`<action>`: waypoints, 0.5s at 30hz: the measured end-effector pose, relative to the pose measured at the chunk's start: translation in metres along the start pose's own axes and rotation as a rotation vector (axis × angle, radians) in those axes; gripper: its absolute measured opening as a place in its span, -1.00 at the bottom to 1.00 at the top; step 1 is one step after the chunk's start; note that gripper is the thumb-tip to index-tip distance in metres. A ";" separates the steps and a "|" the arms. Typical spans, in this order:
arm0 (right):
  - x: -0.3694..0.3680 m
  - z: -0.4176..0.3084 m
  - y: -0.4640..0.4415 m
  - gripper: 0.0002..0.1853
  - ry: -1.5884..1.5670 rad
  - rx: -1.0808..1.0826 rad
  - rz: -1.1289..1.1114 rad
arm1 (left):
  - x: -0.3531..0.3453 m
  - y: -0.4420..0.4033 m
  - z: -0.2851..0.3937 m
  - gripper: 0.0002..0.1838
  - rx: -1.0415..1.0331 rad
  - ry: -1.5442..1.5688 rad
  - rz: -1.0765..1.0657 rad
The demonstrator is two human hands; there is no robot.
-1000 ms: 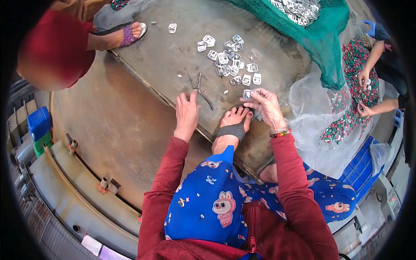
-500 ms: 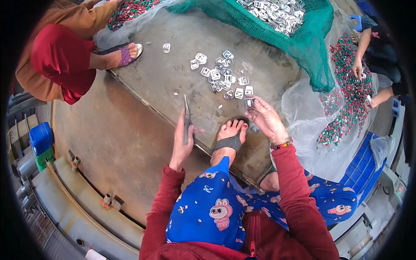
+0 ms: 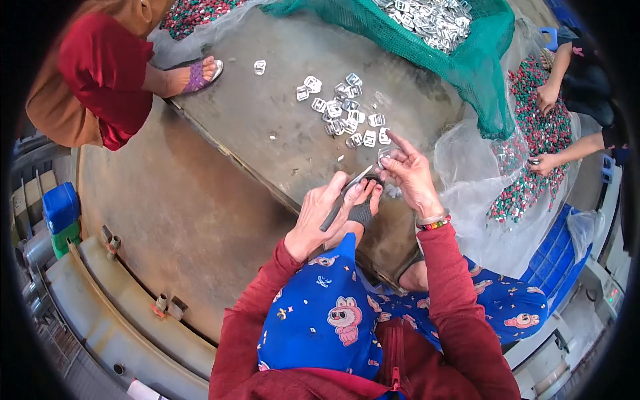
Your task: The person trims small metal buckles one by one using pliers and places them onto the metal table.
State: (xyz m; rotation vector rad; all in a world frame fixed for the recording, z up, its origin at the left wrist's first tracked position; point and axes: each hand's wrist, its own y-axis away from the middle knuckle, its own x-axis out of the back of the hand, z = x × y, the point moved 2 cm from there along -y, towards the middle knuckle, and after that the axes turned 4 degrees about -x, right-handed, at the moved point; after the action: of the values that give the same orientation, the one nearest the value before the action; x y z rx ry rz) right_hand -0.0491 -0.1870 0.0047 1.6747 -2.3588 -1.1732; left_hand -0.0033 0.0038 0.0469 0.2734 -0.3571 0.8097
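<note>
My left hand (image 3: 319, 212) is closed around a slim tool (image 3: 359, 179) with a dark grey handle and a pale pointed tip. I cannot tell whether it is a knife or pliers. Its tip points up and right, close to my right hand (image 3: 412, 175). The thumb and fingers of that hand pinch a small silver metal buckle (image 3: 383, 155), partly hidden by them, while the index finger sticks out. Just beyond, on the grey work surface, lies a loose group of similar metal buckles (image 3: 350, 107). One more buckle (image 3: 259, 67) lies apart to the left.
A green net (image 3: 460, 77) holds a heap of metal buckles. At right, another person's hands (image 3: 548, 97) touch red and green pieces (image 3: 533, 173) on clear plastic sheeting. A person's sandalled foot (image 3: 200, 73) rests at upper left. My own foot (image 3: 363, 212) is below my hands.
My left hand has moved right with the tool, bringing its tip beside the buckle in my right hand. My right index finger has extended. The other person's hands at right have shifted over the pieces.
</note>
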 end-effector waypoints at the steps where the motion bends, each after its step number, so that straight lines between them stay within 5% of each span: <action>1: -0.001 0.001 -0.001 -0.60 0.058 -0.013 0.022 | 0.002 -0.003 0.004 -0.81 0.044 -0.091 -0.015; 15: -0.023 0.007 0.002 -0.73 0.489 0.086 0.143 | -0.008 -0.008 -0.004 -0.74 0.053 -0.470 -0.050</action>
State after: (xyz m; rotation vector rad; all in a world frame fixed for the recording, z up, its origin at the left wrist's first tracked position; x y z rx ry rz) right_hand -0.0435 -0.1638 0.0098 1.5595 -2.1906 -0.5625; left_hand -0.0009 -0.0051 0.0390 0.5227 -0.7667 0.7014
